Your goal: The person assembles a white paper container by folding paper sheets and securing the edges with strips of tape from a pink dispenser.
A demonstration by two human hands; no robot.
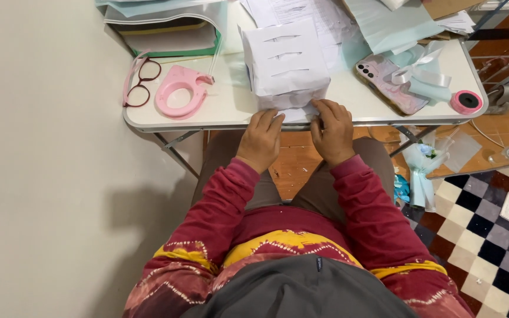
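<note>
A box wrapped in white paper [285, 62] stands near the front edge of a white folding table [231, 109]. Strips of clear tape run across its top. My left hand [260, 138] rests at the table's edge, its fingers pressing the paper flap at the box's near lower side. Beside it, my right hand [333, 131] presses the same flap from the right. Both hands lie flat on the paper, fingers together, gripping nothing else.
A pink tape dispenser [179, 89] and red-framed glasses [139, 82] lie left of the box. A phone in a patterned case [390, 82], pale ribbon [422, 76] and a pink tape roll [465, 101] lie right. Papers and folders [169, 26] crowd the back. A small bouquet [422, 171] lies on the floor.
</note>
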